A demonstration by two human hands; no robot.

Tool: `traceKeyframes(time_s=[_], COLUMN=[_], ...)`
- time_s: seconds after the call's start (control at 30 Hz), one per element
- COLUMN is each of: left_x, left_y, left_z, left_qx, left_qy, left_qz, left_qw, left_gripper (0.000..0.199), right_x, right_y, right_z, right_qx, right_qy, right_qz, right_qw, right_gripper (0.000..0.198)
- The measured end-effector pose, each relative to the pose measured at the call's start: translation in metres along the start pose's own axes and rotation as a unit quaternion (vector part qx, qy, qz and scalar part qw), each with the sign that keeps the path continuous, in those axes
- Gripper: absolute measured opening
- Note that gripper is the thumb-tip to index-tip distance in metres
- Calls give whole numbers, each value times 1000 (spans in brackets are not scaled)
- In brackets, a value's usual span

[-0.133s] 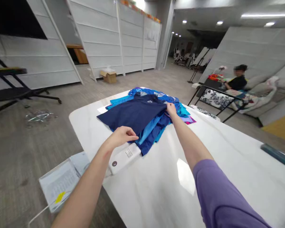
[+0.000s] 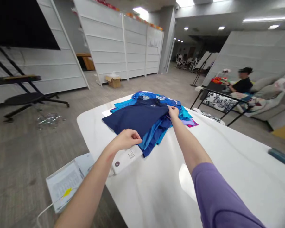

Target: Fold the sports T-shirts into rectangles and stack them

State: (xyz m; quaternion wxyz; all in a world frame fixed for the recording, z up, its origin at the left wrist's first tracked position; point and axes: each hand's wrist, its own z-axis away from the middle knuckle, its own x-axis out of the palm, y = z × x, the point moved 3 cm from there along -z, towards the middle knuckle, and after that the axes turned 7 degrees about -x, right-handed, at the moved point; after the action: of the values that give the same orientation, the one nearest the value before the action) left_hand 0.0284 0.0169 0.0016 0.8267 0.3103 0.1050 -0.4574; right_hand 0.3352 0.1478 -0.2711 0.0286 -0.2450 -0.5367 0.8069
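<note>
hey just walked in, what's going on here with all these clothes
A person has both hands at a navy shirt spread over a pile of blue clothes on a white table. The right hand grips its edge; the left hand is at its near corner, though whether it pinches the cloth is unclear. A white box lies just below the left hand.

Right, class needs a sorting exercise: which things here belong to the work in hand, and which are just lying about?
In hand:
- navy shirt, pinched by the right hand; left hand at its near corner, grip unclear
- blue garments beneath
- white table

Apparently lying about:
- white case
- dark green object
- cardboard box
</note>
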Motion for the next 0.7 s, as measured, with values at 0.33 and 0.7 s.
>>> traceKeyframes(time_s=[0.33,0.7], left_x=[156,454], left_y=[114,187], left_z=[53,204], left_qx=[111,190], left_qy=[-261,-525], left_qz=[-39,-43], left_qw=[958,828], left_gripper=[21,23], right_x=[-162,-486], right_y=[46,155], right_z=[79,263], right_qx=[63,135], right_qy=[58,41], right_qz=[66,282], right_qw=[994,949], right_gripper=[58,76])
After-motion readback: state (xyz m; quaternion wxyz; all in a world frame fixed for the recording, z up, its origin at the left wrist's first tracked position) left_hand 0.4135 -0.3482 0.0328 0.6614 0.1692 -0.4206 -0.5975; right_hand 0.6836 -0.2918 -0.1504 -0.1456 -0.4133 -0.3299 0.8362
